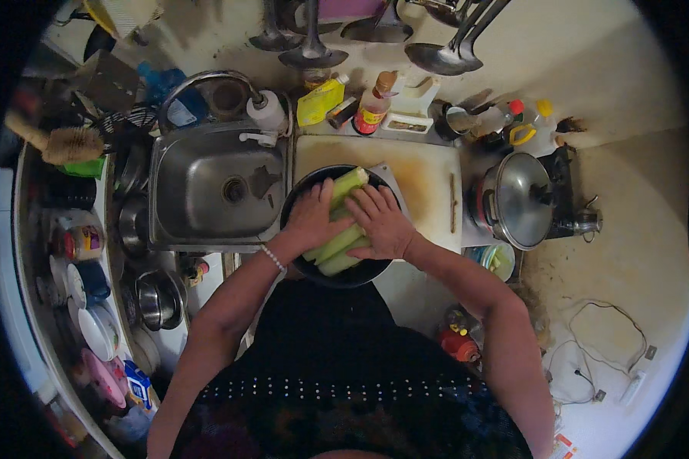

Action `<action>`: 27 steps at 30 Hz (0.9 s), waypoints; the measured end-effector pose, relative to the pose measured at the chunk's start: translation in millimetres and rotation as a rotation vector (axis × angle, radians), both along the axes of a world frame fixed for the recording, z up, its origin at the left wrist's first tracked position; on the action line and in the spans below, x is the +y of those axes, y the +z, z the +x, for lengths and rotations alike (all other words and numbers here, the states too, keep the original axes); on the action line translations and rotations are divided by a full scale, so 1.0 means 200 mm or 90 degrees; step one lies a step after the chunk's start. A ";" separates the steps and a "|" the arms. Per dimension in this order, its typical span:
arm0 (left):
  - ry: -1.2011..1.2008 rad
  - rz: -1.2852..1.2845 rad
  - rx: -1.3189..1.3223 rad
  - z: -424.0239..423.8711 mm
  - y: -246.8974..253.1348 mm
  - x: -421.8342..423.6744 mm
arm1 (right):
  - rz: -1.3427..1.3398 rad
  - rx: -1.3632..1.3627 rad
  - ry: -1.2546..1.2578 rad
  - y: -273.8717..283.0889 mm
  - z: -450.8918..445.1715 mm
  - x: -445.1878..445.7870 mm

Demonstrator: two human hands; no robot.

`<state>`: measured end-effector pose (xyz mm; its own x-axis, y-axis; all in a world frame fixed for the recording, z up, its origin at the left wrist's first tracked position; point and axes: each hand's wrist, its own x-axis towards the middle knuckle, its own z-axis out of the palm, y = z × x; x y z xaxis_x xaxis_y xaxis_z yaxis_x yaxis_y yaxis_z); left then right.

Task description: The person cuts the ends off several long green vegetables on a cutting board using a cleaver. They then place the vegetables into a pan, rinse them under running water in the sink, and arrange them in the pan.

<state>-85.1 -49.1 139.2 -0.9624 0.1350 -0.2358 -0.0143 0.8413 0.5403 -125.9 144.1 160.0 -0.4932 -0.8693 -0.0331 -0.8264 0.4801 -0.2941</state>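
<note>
Long pale green vegetables [343, 244] lie in a round black pan [353, 281], and their exact kind is hard to tell. My left hand [316, 215] grips them on their left side, thumb reaching across the top. From the right, my right hand [384, 221] holds the same vegetables with its fingers spread over them. The pan overlaps the left part of a stained white cutting board [425, 160]. A flat metal blade [387, 175], apparently a cleaver, shows beside the pan's upper right rim; the rest of it is hidden.
Left of the pan is a stainless steel sink [206, 195] with a curved faucet [218, 74]. A lidded pot [522, 201] stands at right. Bottles, including a red-labelled one [370, 112], line the wall beneath hanging ladles [313, 54]. Bowls [99, 333] fill the left shelves.
</note>
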 end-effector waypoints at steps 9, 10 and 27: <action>0.048 0.101 -0.072 -0.04 -0.13 -0.03 | -0.043 -0.032 0.004 -0.03 -0.06 -0.04; 0.056 0.103 -0.062 -0.02 -0.12 -0.01 | -0.050 -0.036 0.004 -0.02 -0.08 -0.04; 0.067 -0.064 0.103 0.08 -0.19 0.17 | -0.077 -0.017 -0.023 -0.10 -0.10 -0.10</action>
<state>-69.2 -15.9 100.7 -0.9963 0.0156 -0.0844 -0.0247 0.8896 0.4561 -145.8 123.5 140.1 -0.5249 -0.8492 0.0575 -0.7999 0.4692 -0.3741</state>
